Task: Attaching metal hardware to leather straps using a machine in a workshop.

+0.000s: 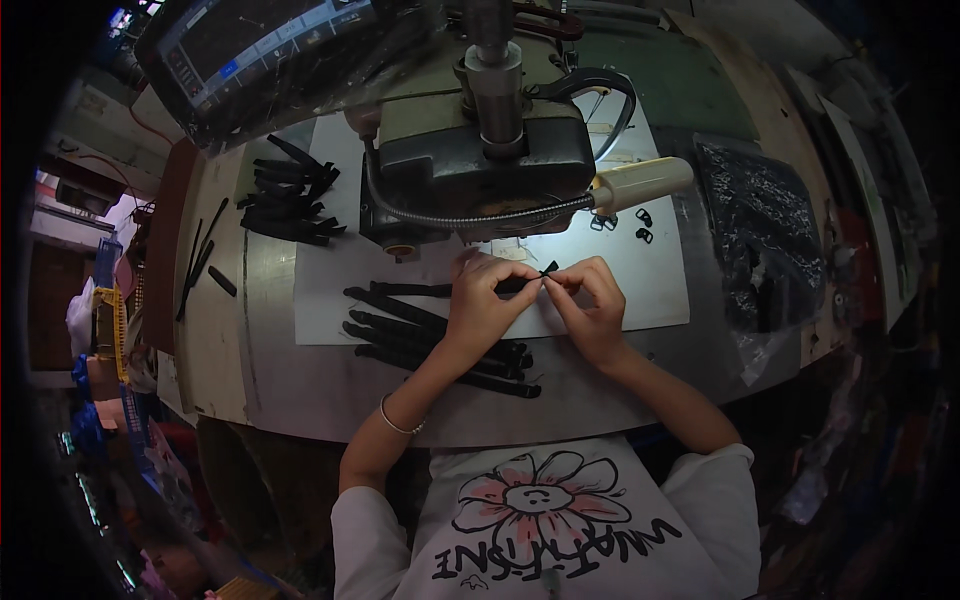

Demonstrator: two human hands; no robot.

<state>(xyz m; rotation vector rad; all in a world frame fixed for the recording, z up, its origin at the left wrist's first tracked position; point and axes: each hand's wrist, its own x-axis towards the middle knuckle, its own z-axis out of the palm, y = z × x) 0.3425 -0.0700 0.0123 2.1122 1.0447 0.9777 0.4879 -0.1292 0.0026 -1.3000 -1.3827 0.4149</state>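
Observation:
My left hand (pixel 492 300) and my right hand (pixel 592 305) meet at the middle of the work surface, both pinching with thumb and forefinger. Between their fingertips is the end of a black fabric strap (pixel 549 270); its length appears to pass behind my left hand and out to the left. Just below my left hand lie several similar black straps (pixel 400 335), side by side and partly under my left wrist. A few small black buckles (pixel 643 226) lie on the white sheet (pixel 660 290) beyond my right hand.
A dark machine head (pixel 480 165) hangs just beyond my hands, with a beige lamp (pixel 645 185) at its right. A pile of black straps (pixel 290 195) lies left. On the right sits a clear plastic bag (pixel 765 230) with dark contents. A screen (pixel 270 55) stands at the upper left.

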